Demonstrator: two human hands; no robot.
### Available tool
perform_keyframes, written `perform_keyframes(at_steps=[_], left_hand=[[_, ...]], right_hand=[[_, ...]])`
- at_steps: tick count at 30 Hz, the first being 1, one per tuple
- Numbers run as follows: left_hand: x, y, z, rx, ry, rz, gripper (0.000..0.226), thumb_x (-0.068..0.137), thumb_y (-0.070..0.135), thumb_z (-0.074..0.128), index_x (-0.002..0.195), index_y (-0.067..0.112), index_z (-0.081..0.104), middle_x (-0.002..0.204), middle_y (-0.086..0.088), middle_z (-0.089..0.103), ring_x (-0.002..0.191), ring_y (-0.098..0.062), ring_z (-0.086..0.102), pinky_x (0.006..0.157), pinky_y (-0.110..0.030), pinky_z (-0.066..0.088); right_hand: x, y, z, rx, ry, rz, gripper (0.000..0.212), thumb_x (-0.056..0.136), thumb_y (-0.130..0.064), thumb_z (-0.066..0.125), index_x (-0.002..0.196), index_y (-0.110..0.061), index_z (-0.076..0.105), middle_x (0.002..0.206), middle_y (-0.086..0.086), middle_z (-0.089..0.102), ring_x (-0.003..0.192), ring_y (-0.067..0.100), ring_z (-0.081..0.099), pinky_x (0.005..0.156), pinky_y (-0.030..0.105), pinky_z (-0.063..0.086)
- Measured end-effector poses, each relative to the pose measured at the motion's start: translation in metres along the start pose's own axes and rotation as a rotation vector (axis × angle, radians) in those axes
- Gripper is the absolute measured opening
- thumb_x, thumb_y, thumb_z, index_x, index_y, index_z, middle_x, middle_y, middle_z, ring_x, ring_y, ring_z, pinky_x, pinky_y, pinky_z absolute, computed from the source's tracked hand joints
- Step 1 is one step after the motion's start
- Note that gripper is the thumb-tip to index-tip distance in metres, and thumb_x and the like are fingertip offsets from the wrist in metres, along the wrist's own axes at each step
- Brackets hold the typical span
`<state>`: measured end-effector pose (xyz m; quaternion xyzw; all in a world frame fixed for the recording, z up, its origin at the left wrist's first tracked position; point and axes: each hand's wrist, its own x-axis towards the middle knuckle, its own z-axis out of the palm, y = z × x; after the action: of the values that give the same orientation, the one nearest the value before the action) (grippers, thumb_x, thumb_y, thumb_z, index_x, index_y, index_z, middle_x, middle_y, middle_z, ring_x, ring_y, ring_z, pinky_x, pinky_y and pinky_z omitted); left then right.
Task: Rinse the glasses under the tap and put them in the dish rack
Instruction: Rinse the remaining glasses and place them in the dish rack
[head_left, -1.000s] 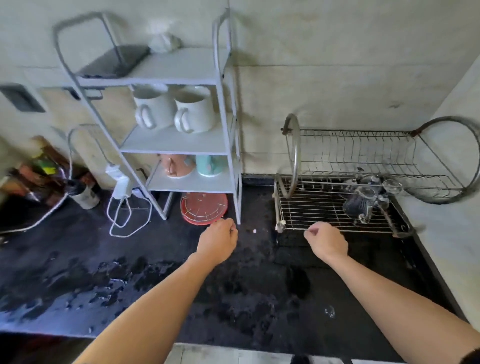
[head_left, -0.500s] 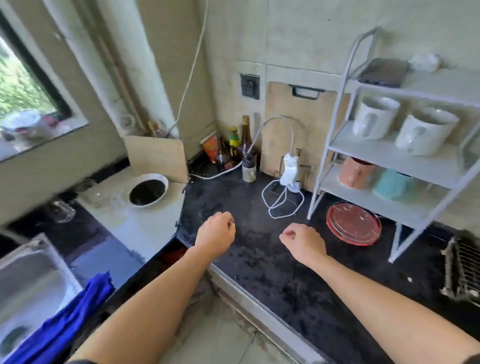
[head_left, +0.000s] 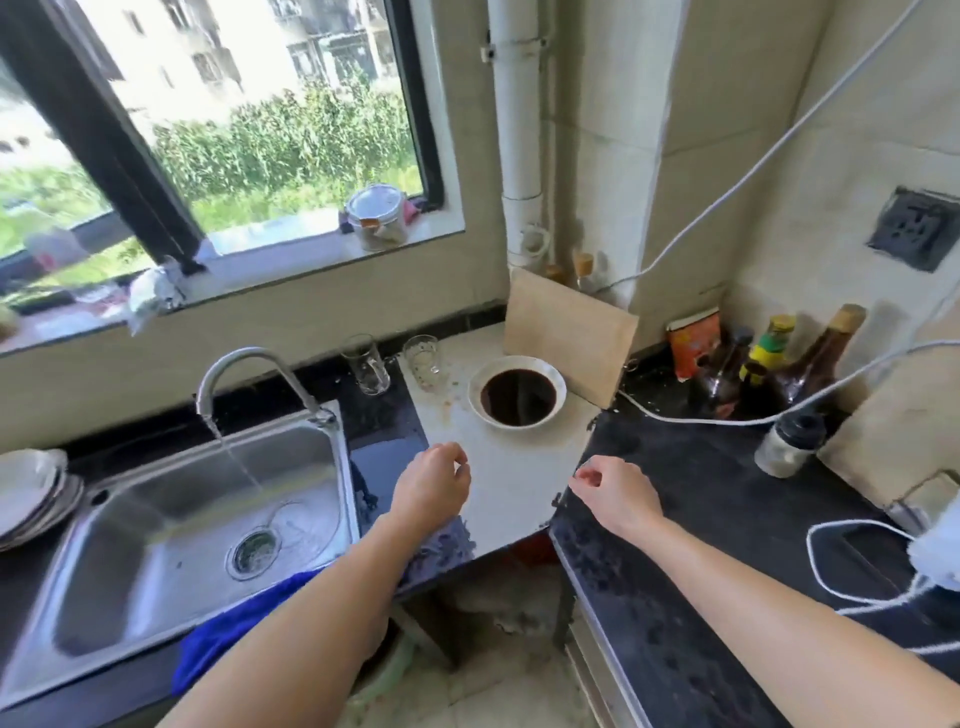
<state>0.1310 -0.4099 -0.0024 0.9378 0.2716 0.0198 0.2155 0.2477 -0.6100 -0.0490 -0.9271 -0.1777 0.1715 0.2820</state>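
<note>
Beside the sink (head_left: 130, 551), stacked plates (head_left: 31, 493) are cut off.

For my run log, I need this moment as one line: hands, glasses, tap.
left hand: empty, loosely curled | right hand: empty, loosely curled | glasses: two, upright on counter | tap: running into sink

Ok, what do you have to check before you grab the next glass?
1. Water running: ok, the tap pours into the sink.
2. Glasses to wash: ok, the handled glass and the dotted glass stand upright on the counter, to the right of the tap.
3. Left hand free: ok, the left hand holds nothing.
4. Right hand free: ok, the right hand holds nothing.
5. Room in the rack: cannot tell, the rack is out of view.
</note>
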Motion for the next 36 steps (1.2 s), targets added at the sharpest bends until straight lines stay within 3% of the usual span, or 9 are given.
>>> perform_keyframes(at_steps=[4, 7, 14, 19, 24, 28, 33, 36], left_hand=[[0.02, -0.049, -0.015, -0.018, 0.028, -0.122, 0.02, 0.092, 0.017, 0.046, 0.09, 0.005, 0.062, 0.096, -0.012, 0.064, 0.088, -0.03, 0.058, 0.072, -0.036, 0.043], [0.033, -0.087, -0.022, -0.042, 0.022, -0.202, 0.02, 0.093, 0.019, 0.047, 0.095, 0.007, 0.063, 0.098, -0.01, 0.064, 0.091, -0.03, 0.058, 0.076, -0.035, 0.044], [0.079, -0.168, -0.036, -0.113, 0.014, -0.301, 0.023, 0.092, 0.019, 0.047, 0.101, 0.009, 0.065, 0.1, -0.01, 0.069, 0.093, -0.029, 0.061, 0.076, -0.034, 0.048], [0.108, -0.204, -0.034, -0.174, -0.035, -0.322, 0.021, 0.092, 0.02, 0.047, 0.098, 0.01, 0.065, 0.098, -0.009, 0.069, 0.091, -0.028, 0.061, 0.075, -0.033, 0.047], [0.124, -0.223, -0.025, -0.193, -0.075, -0.366, 0.022, 0.093, 0.022, 0.046, 0.101, 0.013, 0.065, 0.101, -0.008, 0.068, 0.094, -0.026, 0.061, 0.077, -0.033, 0.049], [0.133, -0.23, -0.017, -0.218, -0.073, -0.431, 0.022, 0.094, 0.02, 0.049, 0.103, 0.009, 0.066, 0.099, -0.01, 0.069, 0.093, -0.027, 0.062, 0.078, -0.033, 0.048], [0.141, -0.234, -0.005, -0.195, -0.149, -0.521, 0.022, 0.094, 0.021, 0.048, 0.105, 0.011, 0.064, 0.099, -0.007, 0.069, 0.093, -0.025, 0.061, 0.071, -0.027, 0.04], [0.147, -0.235, -0.003, -0.188, -0.161, -0.562, 0.022, 0.094, 0.021, 0.049, 0.105, 0.012, 0.065, 0.099, -0.007, 0.069, 0.093, -0.025, 0.061, 0.067, -0.024, 0.035]], right_hand=[[0.051, -0.053, 0.029, 0.011, -0.111, -0.083, 0.022, 0.089, -0.037, 0.058, 0.08, -0.019, 0.065, 0.077, 0.002, 0.066, 0.073, 0.021, 0.062, 0.071, 0.041, 0.055], [0.084, -0.092, 0.058, -0.024, -0.151, -0.148, 0.022, 0.088, -0.037, 0.058, 0.074, -0.019, 0.06, 0.07, 0.001, 0.062, 0.068, 0.021, 0.06, 0.065, 0.04, 0.053], [0.158, -0.169, 0.105, -0.079, -0.19, -0.13, 0.014, 0.086, -0.033, 0.062, 0.093, -0.022, 0.069, 0.098, 0.004, 0.071, 0.089, 0.028, 0.064, 0.076, 0.035, 0.053], [0.216, -0.196, 0.125, -0.049, -0.163, -0.022, 0.032, 0.089, -0.036, 0.061, 0.117, -0.019, 0.065, 0.112, 0.006, 0.069, 0.097, 0.029, 0.064, 0.08, 0.033, 0.05], [0.276, -0.21, 0.131, 0.033, -0.072, 0.091, 0.045, 0.091, -0.048, 0.058, 0.121, -0.015, 0.061, 0.113, 0.009, 0.068, 0.097, 0.03, 0.064, 0.081, 0.036, 0.051], [0.32, -0.217, 0.141, 0.12, -0.146, 0.252, 0.046, 0.094, -0.054, 0.05, 0.1, -0.011, 0.065, 0.09, 0.008, 0.07, 0.071, 0.026, 0.066, 0.071, 0.039, 0.056], [0.336, -0.214, 0.15, 0.146, -0.176, 0.294, 0.043, 0.099, -0.044, 0.046, 0.086, -0.006, 0.059, 0.083, 0.01, 0.069, 0.071, 0.027, 0.065, 0.074, 0.04, 0.057], [0.331, -0.209, 0.149, 0.076, -0.146, 0.209, 0.045, 0.098, -0.046, 0.046, 0.091, -0.005, 0.064, 0.087, 0.012, 0.069, 0.081, 0.032, 0.065, 0.076, 0.039, 0.054]])
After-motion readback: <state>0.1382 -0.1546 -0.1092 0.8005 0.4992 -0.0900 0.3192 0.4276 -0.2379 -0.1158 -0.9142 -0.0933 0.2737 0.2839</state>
